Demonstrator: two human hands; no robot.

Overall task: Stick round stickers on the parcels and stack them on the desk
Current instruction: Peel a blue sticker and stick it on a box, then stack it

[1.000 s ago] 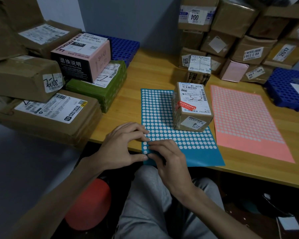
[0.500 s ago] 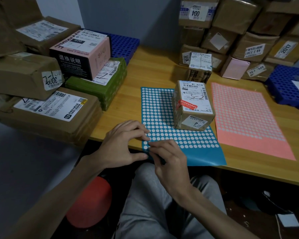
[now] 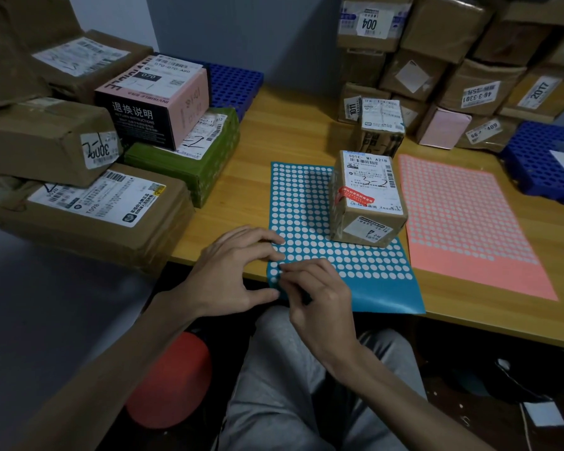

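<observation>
Bearing white dots, blue sticker sheet (image 3: 300, 196) lies under taped brown parcel (image 3: 368, 203).

Very little has shifted over the last second. The right hand (image 3: 319, 297) has drawn its curled fingertips (image 3: 285, 267) a shade closer together where they pinch at the near-left corner of the blue sticker sheet (image 3: 385, 297), and they now sit slightly nearer that sheet's left edge than before. The left hand (image 3: 235, 268) has eased its straight fingers a touch further onto the white dots (image 3: 306, 203). Between the two hands the sheet's near-left edge bows a little more. The wearer's head has tipped too, so everything on the desk (image 3: 300, 131) sits a bit higher in view
</observation>
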